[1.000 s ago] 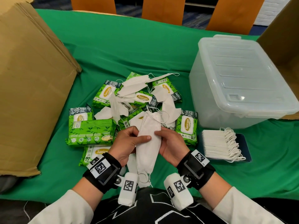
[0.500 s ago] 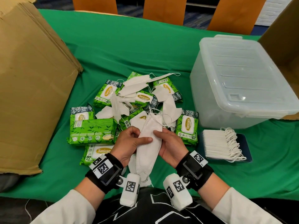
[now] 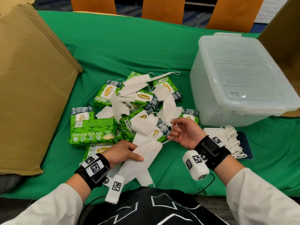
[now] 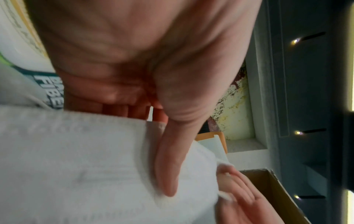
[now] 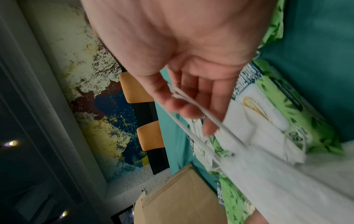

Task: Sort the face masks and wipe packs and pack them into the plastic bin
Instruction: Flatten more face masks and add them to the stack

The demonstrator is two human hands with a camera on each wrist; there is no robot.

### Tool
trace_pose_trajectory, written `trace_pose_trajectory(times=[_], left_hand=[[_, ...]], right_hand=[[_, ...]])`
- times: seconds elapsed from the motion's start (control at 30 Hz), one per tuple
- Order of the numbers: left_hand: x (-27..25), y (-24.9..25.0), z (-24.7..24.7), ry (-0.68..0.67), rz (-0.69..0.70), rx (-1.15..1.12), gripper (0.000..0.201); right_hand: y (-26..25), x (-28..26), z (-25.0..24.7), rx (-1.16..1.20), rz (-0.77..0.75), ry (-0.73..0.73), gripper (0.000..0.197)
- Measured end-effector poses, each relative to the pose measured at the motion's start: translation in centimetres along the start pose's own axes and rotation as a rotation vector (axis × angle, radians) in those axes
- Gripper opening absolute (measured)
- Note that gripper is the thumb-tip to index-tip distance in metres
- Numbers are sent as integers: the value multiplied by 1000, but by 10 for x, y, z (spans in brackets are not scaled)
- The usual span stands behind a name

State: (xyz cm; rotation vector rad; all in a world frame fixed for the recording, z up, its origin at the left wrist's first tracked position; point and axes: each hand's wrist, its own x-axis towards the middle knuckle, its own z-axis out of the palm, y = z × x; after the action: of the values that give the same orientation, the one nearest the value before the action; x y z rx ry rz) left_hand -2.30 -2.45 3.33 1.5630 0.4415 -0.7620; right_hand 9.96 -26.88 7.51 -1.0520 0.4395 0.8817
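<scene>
White mask [image 3: 142, 159]: your left hand [image 3: 120, 153] clamps it low over the tabletop [image 3: 113, 51].
Ear loop [image 5: 193, 104]: your right hand [image 3: 185, 133] pinches it.
Risk: that loop could snag neighbouring masks [image 3: 136, 85] and drag them along.
Bin [image 3: 240, 78]: lid on, right of the pile.
Sorted stack [image 3: 222, 138]: beside the bin.
Wipe packs [image 3: 92, 129]: read "Sanicare", "100% BAMBOO FIBER", "80".

In front of you the table cloth [image 3: 113, 46] is matt green fabric. The wipe packs [image 3: 92, 130] are glossy printed plastic film. The masks [image 3: 142, 156] look like soft, matt white fabric with thin elastic loops. The bin [image 3: 243, 82] is smooth, cloudy plastic; the box [image 3: 32, 86] is matt brown cardboard.
</scene>
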Motion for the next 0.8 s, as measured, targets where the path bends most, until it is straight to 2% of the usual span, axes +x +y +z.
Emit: trace_pose_trajectory(times=[0.1,0.2,0.33,0.43,0.53,0.67,0.8], left_hand=[[4,-7,-16,3,2,57,31],[8,-9,-25,10,-2,82,27],[16,-19,-24,-33,14,156,15],[20,-32,-11,-132,-59,175,23],[22,-41,10,-212,-123,210,22],[32,-44,32,-193,-130,254,25],[47,-42,41,-119,-130,159,33]], right_hand=[[-9,-8,-13,-202,118,-42,28],[0,-12,-32,-317,77,12,33],[21,-19,-58,-450,11,61,24],[39,-24,-76,-340,30,135,26],[55,-28,-96,-189,33,216,30],[70,-32,-124,-37,15,335,31],[78,-38,-151,-12,-10,440,28]])
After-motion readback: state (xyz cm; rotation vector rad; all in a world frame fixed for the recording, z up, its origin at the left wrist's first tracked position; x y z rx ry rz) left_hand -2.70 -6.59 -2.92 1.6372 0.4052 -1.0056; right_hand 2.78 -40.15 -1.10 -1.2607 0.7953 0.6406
